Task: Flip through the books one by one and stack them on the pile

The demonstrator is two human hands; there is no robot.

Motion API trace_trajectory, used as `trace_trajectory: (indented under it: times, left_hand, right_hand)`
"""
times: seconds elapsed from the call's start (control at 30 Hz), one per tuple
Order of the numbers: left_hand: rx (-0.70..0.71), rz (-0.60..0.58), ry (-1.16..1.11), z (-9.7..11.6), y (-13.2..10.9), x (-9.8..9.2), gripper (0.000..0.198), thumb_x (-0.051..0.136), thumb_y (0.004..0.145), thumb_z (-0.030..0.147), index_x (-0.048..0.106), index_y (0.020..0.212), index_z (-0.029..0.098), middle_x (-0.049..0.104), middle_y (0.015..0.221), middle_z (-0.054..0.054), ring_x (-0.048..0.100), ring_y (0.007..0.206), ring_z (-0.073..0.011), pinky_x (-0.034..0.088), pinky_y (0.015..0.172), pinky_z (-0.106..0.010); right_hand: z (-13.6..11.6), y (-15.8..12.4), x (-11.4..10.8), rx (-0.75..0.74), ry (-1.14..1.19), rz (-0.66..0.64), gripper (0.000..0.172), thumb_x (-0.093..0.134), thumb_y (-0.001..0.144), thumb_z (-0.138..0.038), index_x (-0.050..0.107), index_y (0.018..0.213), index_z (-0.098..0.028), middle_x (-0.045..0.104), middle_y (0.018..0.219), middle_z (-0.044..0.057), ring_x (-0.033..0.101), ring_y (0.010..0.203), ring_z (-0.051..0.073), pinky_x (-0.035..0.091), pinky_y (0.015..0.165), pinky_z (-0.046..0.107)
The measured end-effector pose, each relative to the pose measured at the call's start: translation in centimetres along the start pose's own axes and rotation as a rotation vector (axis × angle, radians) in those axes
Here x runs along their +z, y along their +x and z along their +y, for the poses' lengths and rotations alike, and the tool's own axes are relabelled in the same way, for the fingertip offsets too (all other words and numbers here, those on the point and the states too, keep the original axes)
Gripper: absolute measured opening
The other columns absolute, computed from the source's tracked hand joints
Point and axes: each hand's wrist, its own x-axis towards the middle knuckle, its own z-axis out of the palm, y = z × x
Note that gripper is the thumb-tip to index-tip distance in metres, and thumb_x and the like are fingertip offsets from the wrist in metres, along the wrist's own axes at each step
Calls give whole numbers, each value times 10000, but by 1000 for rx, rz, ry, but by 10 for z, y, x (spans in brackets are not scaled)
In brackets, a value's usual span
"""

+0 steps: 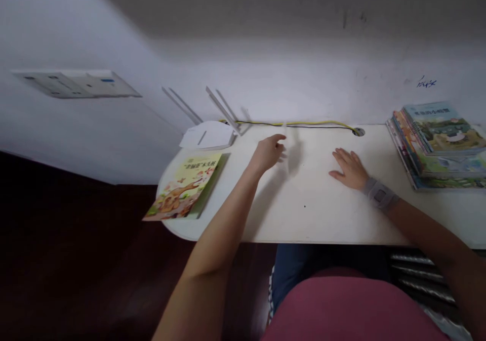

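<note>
My left hand (pixel 269 154) is over the middle of the white desk (pixel 322 219), its fingers curled inward. A faint pale upright streak (pixel 287 151) shows right by its fingertips. I cannot make out what it is, and the shadow of my arm falls on the desktop there. My right hand (pixel 351 170) rests palm down farther right, fingers spread and holding nothing. A grey band with a dark square face (pixel 379 195) is around that wrist. Left of my left arm lies a children's picture book (pixel 186 186), its lower corner jutting past the rounded desk edge.
Behind the book sits a white router (pixel 207 135) with raised antennas. Yellow and black cables (pixel 315 124) run along the wall to a round desk hole (pixel 359 132). Stacked picture books (pixel 444 138) stand at the right. A socket panel (pixel 78 84) is on the left wall.
</note>
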Motion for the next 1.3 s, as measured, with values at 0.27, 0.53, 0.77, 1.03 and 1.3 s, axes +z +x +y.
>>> trace_trajectory:
  times: [0.27, 0.53, 0.77, 1.03, 1.3]
  left_hand:
    - [133, 10, -960, 69, -48, 30, 346, 619, 810, 265, 590, 1132, 145, 703, 1046, -89, 720, 830, -163, 559, 586, -194]
    - [207, 115, -409, 13, -70, 32, 363, 578, 817, 298, 625, 1146, 151, 693, 860, -41, 631, 612, -114, 530, 591, -247]
    - [291, 22, 456, -31, -95, 60, 387, 404, 902, 193, 645, 1204, 169, 638, 917, -111, 607, 795, -220, 474, 772, -376]
    - [265, 72, 697, -42, -108, 70, 382, 385, 955, 259, 642, 1237, 275, 587, 954, -125, 561, 891, -277, 427, 779, -414]
    - [239, 322, 431, -78, -75, -6, 448, 515, 894, 308, 536, 1312, 148, 566, 1145, -146, 567, 1042, -261, 450, 940, -407]
  right_hand:
    - [-33, -15, -28, 52, 100, 319, 768, 484, 896, -358, 109, 1522, -121, 341, 1518, 185, 289, 1414, 285, 250, 1124, 519]
    - [11, -85, -89, -105, -364, 164, 422, 377, 945, -145, 529, 1335, -197, 535, 1398, 119, 450, 1318, 261, 281, 1106, 479]
    - [1, -144, -46, -81, -362, -137, 451, 411, 966, -340, 495, 1371, -161, 455, 1452, 185, 426, 1332, 326, 359, 1042, 515]
    - [9, -150, -39, -87, -267, -138, 612, 381, 944, -539, 431, 1417, -154, 409, 1481, 196, 383, 1360, 333, 362, 1043, 526]
    - [28, -114, -61, -109, -167, -35, 523, 325, 979, -444, 494, 1353, -120, 492, 1402, 207, 460, 1298, 291, 399, 1036, 457]
